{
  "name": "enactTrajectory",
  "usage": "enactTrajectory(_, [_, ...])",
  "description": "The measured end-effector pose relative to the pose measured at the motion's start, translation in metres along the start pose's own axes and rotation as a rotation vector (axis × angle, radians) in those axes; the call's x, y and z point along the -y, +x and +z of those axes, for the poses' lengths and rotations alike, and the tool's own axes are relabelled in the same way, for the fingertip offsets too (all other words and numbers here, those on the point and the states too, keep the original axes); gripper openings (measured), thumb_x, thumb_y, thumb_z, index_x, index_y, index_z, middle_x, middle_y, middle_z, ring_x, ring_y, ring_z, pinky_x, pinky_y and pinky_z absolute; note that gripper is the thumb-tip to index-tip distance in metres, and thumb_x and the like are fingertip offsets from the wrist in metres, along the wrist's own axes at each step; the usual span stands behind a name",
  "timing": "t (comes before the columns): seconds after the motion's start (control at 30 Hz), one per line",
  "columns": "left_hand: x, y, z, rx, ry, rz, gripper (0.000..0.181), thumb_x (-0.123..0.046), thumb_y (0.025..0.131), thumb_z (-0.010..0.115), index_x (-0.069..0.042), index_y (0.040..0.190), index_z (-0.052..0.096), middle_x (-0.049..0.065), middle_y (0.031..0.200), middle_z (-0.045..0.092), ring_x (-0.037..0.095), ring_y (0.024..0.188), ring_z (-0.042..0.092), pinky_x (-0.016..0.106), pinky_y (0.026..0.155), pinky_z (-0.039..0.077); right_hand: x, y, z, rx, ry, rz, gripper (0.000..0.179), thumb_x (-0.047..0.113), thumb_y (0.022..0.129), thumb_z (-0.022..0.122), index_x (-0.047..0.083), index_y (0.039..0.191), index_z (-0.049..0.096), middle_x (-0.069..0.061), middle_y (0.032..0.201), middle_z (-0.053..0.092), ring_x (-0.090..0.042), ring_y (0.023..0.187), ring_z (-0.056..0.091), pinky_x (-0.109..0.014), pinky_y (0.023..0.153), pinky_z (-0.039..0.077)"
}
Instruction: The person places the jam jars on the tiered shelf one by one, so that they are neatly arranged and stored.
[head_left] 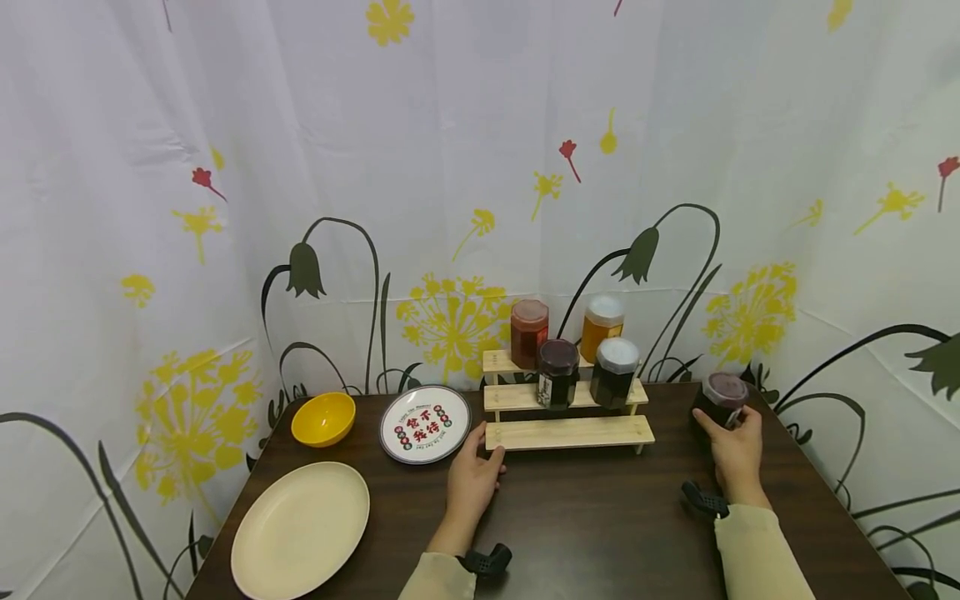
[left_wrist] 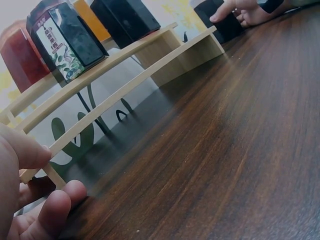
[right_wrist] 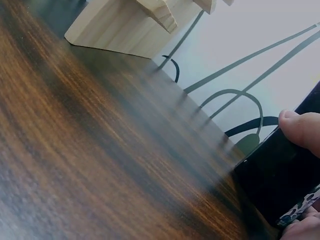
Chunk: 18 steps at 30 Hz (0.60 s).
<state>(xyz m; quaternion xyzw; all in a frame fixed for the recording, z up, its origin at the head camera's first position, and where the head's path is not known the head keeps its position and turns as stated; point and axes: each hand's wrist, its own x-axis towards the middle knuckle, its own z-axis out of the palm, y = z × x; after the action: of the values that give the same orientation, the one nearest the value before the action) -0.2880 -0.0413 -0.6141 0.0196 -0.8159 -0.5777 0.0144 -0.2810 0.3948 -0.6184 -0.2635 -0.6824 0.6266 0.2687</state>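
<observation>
My left hand (head_left: pixel 474 479) pinches the left end of the lowest step of a wooden tiered rack (head_left: pixel 570 433); in the left wrist view the thumb (left_wrist: pixel 30 150) lies on the step and the fingers curl beneath. On the right, my right hand (head_left: pixel 737 450) grips a dark jar (head_left: pixel 722 398) with a purplish lid, thumb on its near side. The jar stands at the table's back right in the head view. On the rack's middle step are a dark labelled jar (head_left: pixel 557 375) and a white-lidded dark jar (head_left: pixel 615 373). Behind them stand a red jar (head_left: pixel 529 333) and an amber jar (head_left: pixel 602 327).
Left of the rack, a white plate with red lettering (head_left: pixel 425 425) lies near a yellow bowl (head_left: pixel 323 419). A large cream oval plate (head_left: pixel 302 533) sits at the table's front left. Dark wooden tabletop (head_left: pixel 600 517) meets a flower-print curtain (head_left: pixel 465 167) behind.
</observation>
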Motion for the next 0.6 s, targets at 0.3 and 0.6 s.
enactTrajectory(0.3, [-0.002, -0.001, -0.001, -0.005, 0.002, 0.001, 0.063, -0.024, 0.103, 0.075, -0.018, 0.162, 0.054, 0.011, 0.141, 0.071, 0.012, 0.063, 0.069, 0.03, 0.054, 0.059, 0.002, -0.007, 0.002, -0.001, -0.008, -0.059, 0.08, 0.013, 0.089, 0.092, 0.006, 0.149, 0.04, 0.008, 0.132, 0.052, -0.001, 0.116, 0.057, -0.005, 0.085, 0.049])
enactTrajectory(0.6, [-0.002, -0.003, -0.001, -0.002, 0.009, 0.007, 0.062, -0.025, 0.103, 0.075, -0.017, 0.162, 0.054, 0.012, 0.144, 0.07, 0.012, 0.064, 0.069, 0.03, 0.054, 0.059, 0.0, -0.011, 0.002, -0.009, 0.105, -0.095, 0.071, 0.012, 0.087, 0.093, 0.015, 0.14, 0.045, 0.007, 0.128, 0.056, -0.005, 0.116, 0.062, -0.004, 0.087, 0.052])
